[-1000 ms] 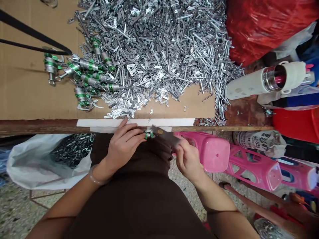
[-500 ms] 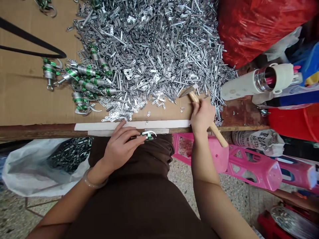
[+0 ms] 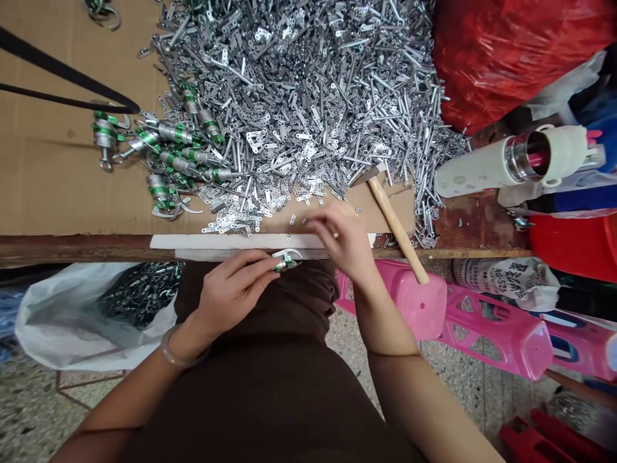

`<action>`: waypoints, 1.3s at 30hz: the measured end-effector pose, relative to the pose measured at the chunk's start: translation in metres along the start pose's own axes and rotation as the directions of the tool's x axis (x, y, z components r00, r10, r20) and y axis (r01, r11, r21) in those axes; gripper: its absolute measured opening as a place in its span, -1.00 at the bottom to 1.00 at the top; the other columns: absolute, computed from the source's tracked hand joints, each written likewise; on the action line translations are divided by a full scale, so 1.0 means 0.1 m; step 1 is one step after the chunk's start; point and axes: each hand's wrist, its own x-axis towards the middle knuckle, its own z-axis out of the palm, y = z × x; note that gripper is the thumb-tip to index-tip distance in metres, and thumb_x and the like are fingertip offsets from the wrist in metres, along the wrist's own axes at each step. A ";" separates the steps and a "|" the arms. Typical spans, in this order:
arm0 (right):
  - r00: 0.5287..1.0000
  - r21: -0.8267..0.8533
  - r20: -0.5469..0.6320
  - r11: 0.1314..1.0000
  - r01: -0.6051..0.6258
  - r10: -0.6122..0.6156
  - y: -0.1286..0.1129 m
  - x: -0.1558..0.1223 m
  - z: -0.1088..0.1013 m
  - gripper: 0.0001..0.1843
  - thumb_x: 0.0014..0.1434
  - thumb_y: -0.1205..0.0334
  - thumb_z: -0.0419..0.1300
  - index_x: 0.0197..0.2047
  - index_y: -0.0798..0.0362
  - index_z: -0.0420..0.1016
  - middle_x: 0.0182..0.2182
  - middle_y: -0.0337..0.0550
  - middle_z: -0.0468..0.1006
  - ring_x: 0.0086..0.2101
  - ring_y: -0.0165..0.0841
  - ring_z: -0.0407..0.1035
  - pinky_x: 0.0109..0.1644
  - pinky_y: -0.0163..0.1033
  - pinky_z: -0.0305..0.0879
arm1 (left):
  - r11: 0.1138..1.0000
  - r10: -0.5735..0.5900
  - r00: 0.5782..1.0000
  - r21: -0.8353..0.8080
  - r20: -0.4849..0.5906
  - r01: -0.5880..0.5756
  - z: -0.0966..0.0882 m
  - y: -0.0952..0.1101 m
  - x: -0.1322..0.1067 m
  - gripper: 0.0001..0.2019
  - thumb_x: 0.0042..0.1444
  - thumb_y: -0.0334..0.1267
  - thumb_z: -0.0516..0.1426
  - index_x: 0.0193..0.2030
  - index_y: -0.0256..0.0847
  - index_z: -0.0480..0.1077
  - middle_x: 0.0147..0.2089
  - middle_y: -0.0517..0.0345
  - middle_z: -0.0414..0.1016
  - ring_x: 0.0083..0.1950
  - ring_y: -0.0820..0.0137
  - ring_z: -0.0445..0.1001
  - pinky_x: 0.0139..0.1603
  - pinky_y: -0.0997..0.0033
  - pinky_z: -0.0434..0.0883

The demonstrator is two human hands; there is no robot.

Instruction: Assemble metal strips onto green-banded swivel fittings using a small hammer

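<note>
At the worktop's edge (image 3: 72,251), our left hand (image 3: 231,297) grips a green-banded metal fitting (image 3: 288,262) while our open, empty right hand (image 3: 341,241) hovers near a hammer (image 3: 393,222).

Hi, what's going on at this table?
A person's left hand pinches a small green-banded metal fitting near the table's edge, while the right hand hovers open over the cardboard. A wooden-handled hammer lies nearby, beside a heap of silvery metal strips and pins and a cluster of similar fittings.
</note>
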 end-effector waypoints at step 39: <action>0.938 0.054 0.076 0.938 -0.342 0.337 -0.30 -0.48 0.30 -0.91 0.15 0.27 0.16 -0.37 -0.03 0.48 -0.39 -0.28 0.50 -0.27 -0.34 0.28 -0.10 -0.16 0.00 | 0.864 0.299 0.939 0.368 0.173 -0.343 0.17 -0.20 -0.15 -0.74 0.08 -0.28 0.18 -0.06 -0.12 0.38 -0.15 0.16 0.53 -0.02 0.30 0.42 0.27 0.02 0.13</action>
